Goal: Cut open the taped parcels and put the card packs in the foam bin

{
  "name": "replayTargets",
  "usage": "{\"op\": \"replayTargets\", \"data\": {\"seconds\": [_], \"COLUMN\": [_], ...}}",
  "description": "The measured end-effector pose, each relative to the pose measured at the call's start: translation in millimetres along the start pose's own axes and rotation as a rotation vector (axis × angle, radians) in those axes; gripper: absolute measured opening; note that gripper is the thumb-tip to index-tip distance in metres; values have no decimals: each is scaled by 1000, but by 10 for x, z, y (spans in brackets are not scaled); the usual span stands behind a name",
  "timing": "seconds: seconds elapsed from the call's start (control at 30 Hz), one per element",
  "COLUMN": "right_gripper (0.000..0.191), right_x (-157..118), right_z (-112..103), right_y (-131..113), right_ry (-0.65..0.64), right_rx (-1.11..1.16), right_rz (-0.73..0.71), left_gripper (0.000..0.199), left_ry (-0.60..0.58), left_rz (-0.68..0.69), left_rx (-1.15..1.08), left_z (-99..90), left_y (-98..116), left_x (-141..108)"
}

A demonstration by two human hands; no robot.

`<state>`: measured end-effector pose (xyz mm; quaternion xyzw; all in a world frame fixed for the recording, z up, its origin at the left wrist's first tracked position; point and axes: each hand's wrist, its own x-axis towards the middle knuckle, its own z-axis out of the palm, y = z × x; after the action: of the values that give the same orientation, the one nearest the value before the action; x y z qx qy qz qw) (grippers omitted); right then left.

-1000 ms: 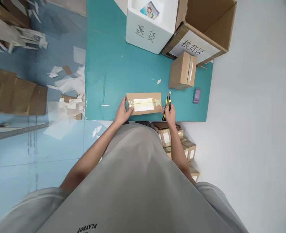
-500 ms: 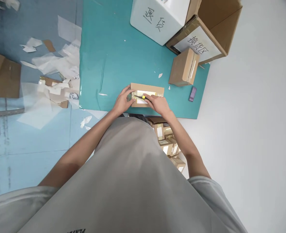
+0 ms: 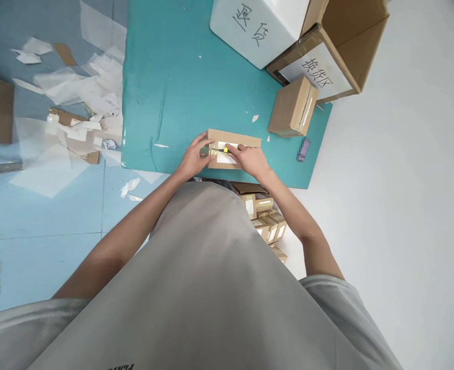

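Note:
A small cardboard box (image 3: 242, 137) lies at the near edge of the table, with a white label (image 3: 225, 160) and shiny clear tape at its left end. My left hand (image 3: 193, 158) holds that left end, thumb and fingers on either side of the tape. My right hand (image 3: 252, 161) is closed on a yellow and black utility knife (image 3: 226, 150), above the label. The knife points left, its dark tip at the taped end near my left fingers. Whether the blade touches the tape I cannot tell.
On the green table (image 3: 181, 97) stand a white bin (image 3: 253, 31), a large open carton (image 3: 327, 67) and a closed box (image 3: 288, 110). A small purple blurred item (image 3: 303, 149) lies at right. Paper scraps (image 3: 80, 87) litter the floor at left; several boxes (image 3: 265, 221) are stacked below.
My right hand and the knife have shifted slightly left along the box, and less of the knife shows. My left hand keeps its hold on the box. The view has moved a little.

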<state>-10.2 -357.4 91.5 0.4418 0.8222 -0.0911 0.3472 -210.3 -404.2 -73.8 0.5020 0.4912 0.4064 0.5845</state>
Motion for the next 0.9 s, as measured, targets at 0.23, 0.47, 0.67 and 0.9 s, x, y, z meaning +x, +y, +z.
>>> {"op": "replayTargets", "data": {"seconds": [0.23, 0.47, 0.67, 0.9], "right_gripper": [54, 55, 49, 46], "right_x": [109, 162, -166, -504], "right_z": [-62, -59, 160, 640], "right_y": [12, 172, 815, 1509], "right_ry": [-7, -4, -48, -49], "right_rx": [-73, -49, -33, 9], "right_rz": [-106, -171, -111, -81], "left_gripper": [60, 57, 55, 52], "left_ry": [33, 129, 228, 397], "left_rz": [-25, -83, -107, -200], "left_rx": [-10, -37, 12, 33], "left_z": [28, 101, 199, 428], "left_y": [2, 34, 79, 130], "left_x": [-12, -25, -67, -51]}}
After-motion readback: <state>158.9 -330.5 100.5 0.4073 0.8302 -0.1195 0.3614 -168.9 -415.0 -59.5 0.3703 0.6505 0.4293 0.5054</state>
